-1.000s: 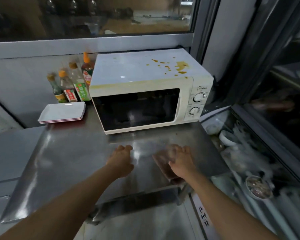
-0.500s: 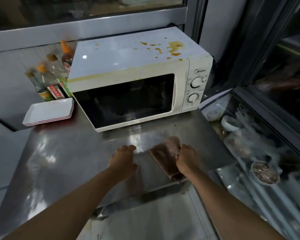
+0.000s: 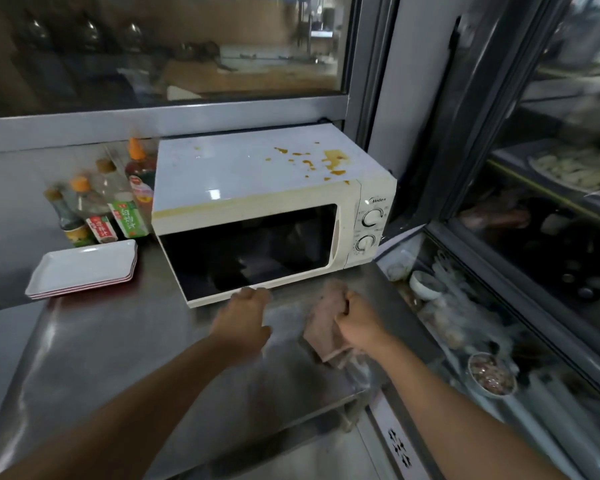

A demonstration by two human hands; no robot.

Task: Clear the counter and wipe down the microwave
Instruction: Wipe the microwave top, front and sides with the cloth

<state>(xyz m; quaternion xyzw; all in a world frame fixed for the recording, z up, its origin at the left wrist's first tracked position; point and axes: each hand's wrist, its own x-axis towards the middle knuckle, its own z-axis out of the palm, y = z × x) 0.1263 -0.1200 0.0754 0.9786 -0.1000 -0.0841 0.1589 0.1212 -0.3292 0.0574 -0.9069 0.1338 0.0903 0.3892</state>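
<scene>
A cream microwave (image 3: 257, 188) stands at the back of the steel counter (image 3: 101, 358), its white top spattered with orange-brown sauce (image 3: 333, 157) near the right rear. My right hand (image 3: 357, 320) grips a bunched pinkish-brown cloth (image 3: 326, 323), lifted just off the counter in front of the microwave's lower right corner. My left hand (image 3: 245, 320) hovers beside it with fingers loosely curled, holding nothing, just below the microwave door's bottom edge.
A stack of white trays (image 3: 84, 268) lies left of the microwave, with several sauce bottles (image 3: 104, 206) behind it against the wall. To the right sits a glass-fronted display case (image 3: 499, 323) holding bowls and wrapped food. A window runs above.
My right hand has gone from pressing flat on the cloth to gripping it bunched and raising it off the counter. Both hands have moved forward, toward the microwave.
</scene>
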